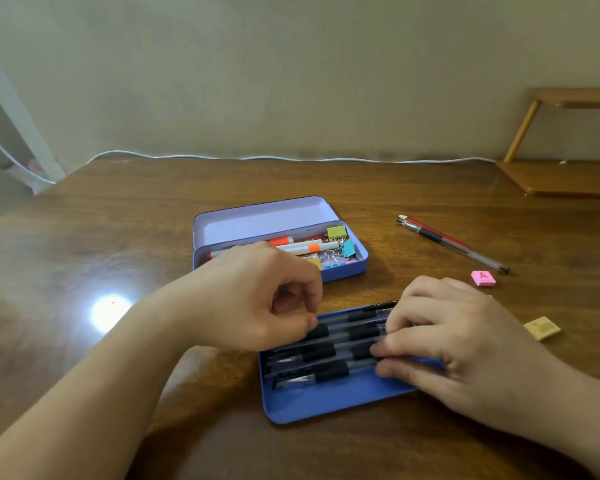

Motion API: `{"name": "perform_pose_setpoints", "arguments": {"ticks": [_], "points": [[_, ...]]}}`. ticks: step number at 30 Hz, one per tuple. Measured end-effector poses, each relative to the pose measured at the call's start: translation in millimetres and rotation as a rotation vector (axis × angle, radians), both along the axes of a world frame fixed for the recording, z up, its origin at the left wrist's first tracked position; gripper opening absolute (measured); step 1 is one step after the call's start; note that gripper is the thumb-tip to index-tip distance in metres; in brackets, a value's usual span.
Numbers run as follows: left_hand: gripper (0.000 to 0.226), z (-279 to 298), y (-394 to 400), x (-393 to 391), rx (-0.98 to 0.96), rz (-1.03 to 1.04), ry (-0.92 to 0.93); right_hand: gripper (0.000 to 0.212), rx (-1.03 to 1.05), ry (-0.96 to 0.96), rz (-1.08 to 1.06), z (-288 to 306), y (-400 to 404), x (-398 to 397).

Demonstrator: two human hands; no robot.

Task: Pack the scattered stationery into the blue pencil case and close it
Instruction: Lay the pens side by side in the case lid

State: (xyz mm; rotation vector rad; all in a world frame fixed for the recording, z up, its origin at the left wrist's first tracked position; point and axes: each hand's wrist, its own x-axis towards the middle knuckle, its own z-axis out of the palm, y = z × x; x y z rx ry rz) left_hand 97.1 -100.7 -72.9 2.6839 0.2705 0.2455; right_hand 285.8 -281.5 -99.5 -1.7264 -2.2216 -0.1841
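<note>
The wooden table point(118, 237) carries a blue pencil case point(281, 251), lid up, already holding markers point(305, 247), binder clips point(340, 237) and small clips. Nearer the person lies a separate blue tray point(326, 400) lined with black-grip gel pens point(323, 355). The right hand point(465, 341) rests its fingers on the pens, seemingly straightening them; the left hand point(257, 299) hovers at their tips, fingers curled, though whether its grip pinches anything I cannot tell. I'd judge packing over half done: loose pens and pencil point(451, 242), a pink eraser point(483, 278) and a yellow eraser point(541, 328) remain outside, tray unseated, lid unclosed.
</note>
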Motion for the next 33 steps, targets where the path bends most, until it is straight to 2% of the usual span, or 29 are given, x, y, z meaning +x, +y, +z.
{"name": "perform_pose_setpoints", "arguments": {"ticks": [5,9,11,13,15,18,21,25,28,31,33], "points": [[0.025,5,-7,-1,0.025,-0.051,0.076,0.013,0.001,0.036,-0.002,-2,2,-5],[0.036,4,-12,0,0.065,-0.086,0.130,0.018,0.002,0.055,-0.018,-1,6,-8],[0.038,3,-13,1,0.107,-0.088,0.149,0.021,0.040,0.141,-0.052,5,6,-1],[0.038,2,-14,2,0.120,-0.084,0.149,0.014,0.131,0.274,-0.214,14,6,20],[0.038,3,-14,1,0.117,-0.080,0.141,0.005,0.200,0.260,-0.478,19,7,54],[0.036,2,-16,3,0.134,-0.090,0.153,0.018,0.067,0.214,-0.836,12,10,94],[0.035,-1,-17,4,0.152,-0.094,0.163,0.019,-0.065,0.256,-0.956,8,15,103],[0.036,0,-16,4,0.136,-0.102,0.161,0.015,-0.093,0.332,-0.993,7,20,104],[0.037,1,-14,3,0.048,-0.083,0.087,0.014,-0.079,0.286,-1.006,7,23,103],[0.034,-4,-11,7,0.023,0.034,-0.131,0.014,0.133,0.292,-0.938,15,16,93],[0.031,-7,-12,12,-0.024,0.122,-0.296,0.007,0.293,0.456,-0.758,25,11,72]]}}
